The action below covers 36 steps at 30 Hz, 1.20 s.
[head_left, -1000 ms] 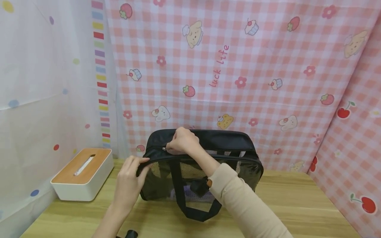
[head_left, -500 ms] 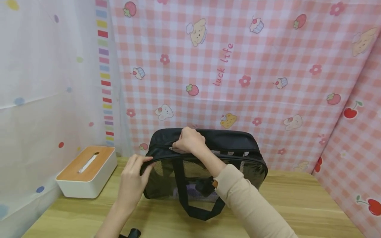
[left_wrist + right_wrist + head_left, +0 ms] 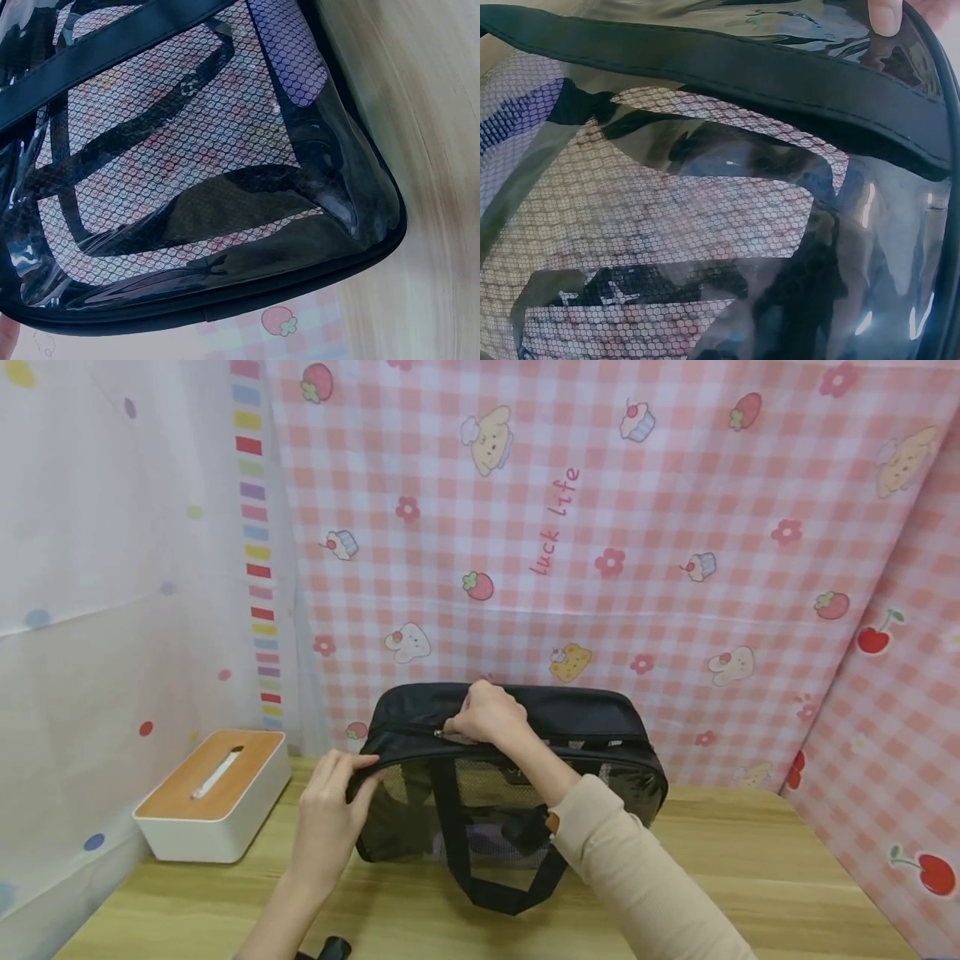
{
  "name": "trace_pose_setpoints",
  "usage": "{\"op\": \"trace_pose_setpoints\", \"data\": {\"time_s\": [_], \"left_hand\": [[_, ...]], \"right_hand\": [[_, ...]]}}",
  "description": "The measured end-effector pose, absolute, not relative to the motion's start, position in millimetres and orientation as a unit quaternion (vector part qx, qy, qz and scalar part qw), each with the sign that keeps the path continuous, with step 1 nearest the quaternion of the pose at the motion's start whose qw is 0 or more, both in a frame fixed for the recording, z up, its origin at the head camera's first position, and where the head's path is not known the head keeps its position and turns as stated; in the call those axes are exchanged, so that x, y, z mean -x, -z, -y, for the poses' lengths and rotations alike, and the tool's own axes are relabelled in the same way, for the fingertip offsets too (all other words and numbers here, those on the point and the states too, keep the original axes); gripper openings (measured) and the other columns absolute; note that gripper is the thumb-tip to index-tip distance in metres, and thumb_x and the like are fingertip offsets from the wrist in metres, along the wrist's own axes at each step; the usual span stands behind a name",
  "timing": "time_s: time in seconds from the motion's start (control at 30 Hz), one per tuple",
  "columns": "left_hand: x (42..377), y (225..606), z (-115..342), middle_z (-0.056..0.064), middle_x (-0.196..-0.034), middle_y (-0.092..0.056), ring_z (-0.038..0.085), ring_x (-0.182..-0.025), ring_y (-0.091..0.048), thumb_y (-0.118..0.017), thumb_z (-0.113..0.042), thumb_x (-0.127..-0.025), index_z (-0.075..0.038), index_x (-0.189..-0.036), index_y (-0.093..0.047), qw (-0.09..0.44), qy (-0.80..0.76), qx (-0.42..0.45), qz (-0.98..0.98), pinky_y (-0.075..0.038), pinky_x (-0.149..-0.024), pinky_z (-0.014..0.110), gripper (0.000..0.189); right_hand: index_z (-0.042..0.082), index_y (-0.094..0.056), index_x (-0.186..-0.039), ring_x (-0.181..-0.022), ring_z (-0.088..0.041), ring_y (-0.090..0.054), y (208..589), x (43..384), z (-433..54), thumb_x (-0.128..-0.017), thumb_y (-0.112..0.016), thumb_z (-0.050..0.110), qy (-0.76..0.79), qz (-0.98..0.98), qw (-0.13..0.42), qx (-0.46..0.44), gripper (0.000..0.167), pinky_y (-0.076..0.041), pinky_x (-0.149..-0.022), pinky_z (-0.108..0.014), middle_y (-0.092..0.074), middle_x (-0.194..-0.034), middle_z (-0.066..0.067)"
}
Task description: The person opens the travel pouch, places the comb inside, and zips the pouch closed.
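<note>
So the black see-through tote bag (image 3: 480, 785) is standing upright on the wood-grain table (image 3: 735, 852), right up near the pink gingham curtain (image 3: 637, 527). Left hand (image 3: 333, 789) has the top left corner pinched, thumb on the clear front and fingers over the piped edge. Right hand (image 3: 489, 714) is up on top in a tight pinch at the zipper pull (image 3: 438, 734), though I can't see exactly how the fingertips sit on it. The zip looks joined to the left of that, and there's a gap off to the right.

Handling-wise, I'd bet it's pretty light: thin clear plastic, a mesh back panel (image 3: 176, 135), just a purple item (image 3: 294, 52) and some dark stuff inside that I can't make out. The plastic looks floppy and probably a bit slick, so it'd buckle if you grabbed it mid-panel. The piped rim seems the stiffest bit, so that corner's a decent place to brace against the pull. For lifting, I'd go for the webbing handle (image 3: 498, 897), which hangs loose down the front. Nothing looks fragile from here.
</note>
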<state>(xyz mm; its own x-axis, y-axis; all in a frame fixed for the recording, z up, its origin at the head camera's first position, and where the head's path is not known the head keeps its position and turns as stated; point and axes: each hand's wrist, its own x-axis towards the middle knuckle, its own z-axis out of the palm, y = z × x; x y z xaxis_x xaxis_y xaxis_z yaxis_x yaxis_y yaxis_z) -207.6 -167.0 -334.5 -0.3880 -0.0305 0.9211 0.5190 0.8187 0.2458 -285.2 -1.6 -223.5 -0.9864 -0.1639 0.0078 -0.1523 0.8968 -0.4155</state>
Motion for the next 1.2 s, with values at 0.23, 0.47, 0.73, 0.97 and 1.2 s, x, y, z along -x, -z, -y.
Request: {"op": "trace_pose_setpoints", "data": {"time_s": [0.23, 0.47, 0.73, 0.97, 1.2], "left_hand": [[207.0, 334.1, 167.6, 0.008, -0.08, -0.06, 0.019, -0.074, -0.058, -0.078, 0.005, -0.063, -0.001, -0.085, -0.065, 0.531, 0.261, 0.152, 0.792, -0.048, -0.063, 0.026, 0.026], [207.6, 333.9, 168.3, 0.008, -0.08, -0.061, 0.018, -0.073, -0.057, -0.078, 0.005, -0.063, -0.001, -0.085, -0.065, 0.53, 0.262, 0.146, 0.793, -0.046, -0.063, 0.022, 0.027], [208.2, 334.8, 167.3, 0.008, -0.08, -0.061, 0.018, -0.073, -0.057, -0.078, 0.005, -0.064, -0.001, -0.086, -0.065, 0.528, 0.266, 0.146, 0.793, -0.045, -0.063, 0.02, 0.026], [209.3, 334.6, 166.7, 0.008, -0.081, -0.061, 0.019, -0.074, -0.057, -0.077, 0.005, -0.064, -0.001, -0.087, -0.065, 0.531, 0.268, 0.142, 0.791, -0.043, -0.065, 0.017, 0.026], [210.7, 334.4, 165.5, 0.008, -0.08, -0.062, 0.019, -0.072, -0.057, -0.078, 0.004, -0.064, -0.001, -0.086, -0.065, 0.536, 0.262, 0.144, 0.789, -0.044, -0.063, 0.021, 0.026]], "right_hand": [[0.012, -0.063, -0.056, -0.06, -0.017, -0.057, 224.5, 284.0, -2.2, -0.079, -0.07, 0.035, 0.218, -0.972, 0.015, 0.09, 0.033, -0.04, -0.06, -0.029, -0.059, -0.052, 0.002], [0.01, -0.067, -0.06, -0.059, -0.017, -0.057, 224.2, 284.9, -7.9, -0.079, -0.07, 0.036, 0.224, -0.97, 0.016, 0.096, 0.031, -0.039, -0.057, -0.028, -0.059, -0.052, 0.002], [0.011, -0.068, -0.061, -0.059, -0.017, -0.056, 226.1, 285.1, -15.3, -0.079, -0.07, 0.034, 0.232, -0.967, 0.014, 0.101, 0.03, -0.039, -0.055, -0.027, -0.061, -0.056, 0.002], [0.012, -0.066, -0.059, -0.059, -0.017, -0.056, 225.2, 285.2, -18.0, -0.079, -0.07, 0.034, 0.236, -0.966, 0.008, 0.105, 0.031, -0.039, -0.056, -0.027, -0.06, -0.055, 0.002], [0.012, -0.067, -0.06, -0.059, -0.017, -0.056, 225.1, 286.3, -22.5, -0.079, -0.07, 0.035, 0.236, -0.967, 0.011, 0.1, 0.03, -0.039, -0.056, -0.027, -0.062, -0.057, 0.002]]}}
